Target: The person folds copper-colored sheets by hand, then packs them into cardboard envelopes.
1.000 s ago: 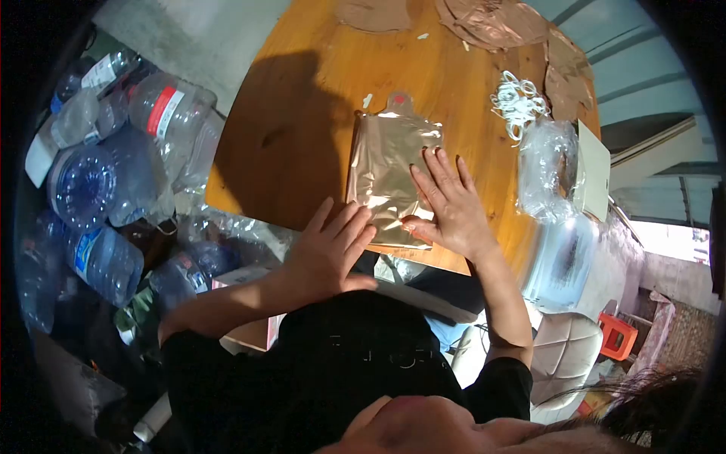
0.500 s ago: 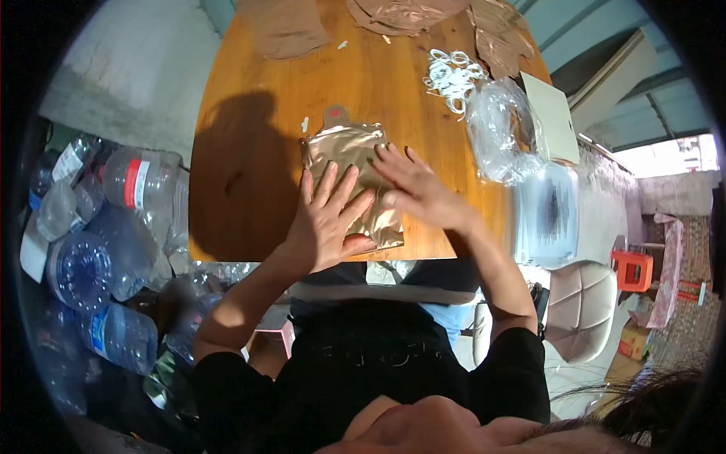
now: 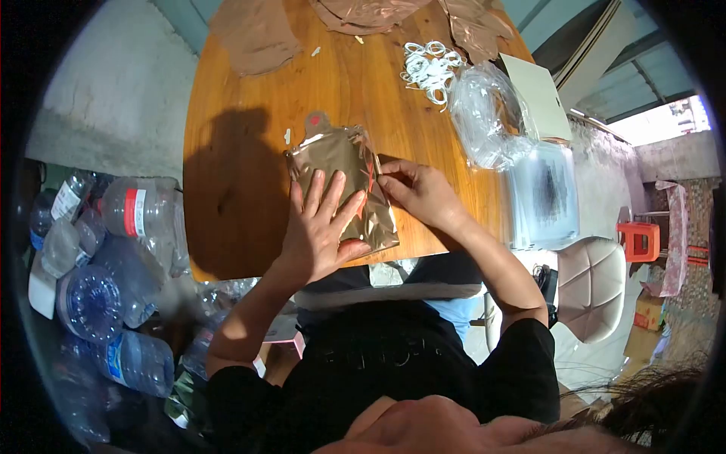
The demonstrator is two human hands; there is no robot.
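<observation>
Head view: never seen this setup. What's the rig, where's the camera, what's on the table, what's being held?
There is no machine here: a person works with bare hands. The one camera sits on the person's head and looks down through a wide lens, so the edges curve. The left hand lies flat and open on a gold foil pouch on the wooden table. The right hand pinches the pouch's right edge. Farther back lie white rings, clear plastic bags and brown foil sheets. Plastic bottles are piled beside the table, to the left.
</observation>
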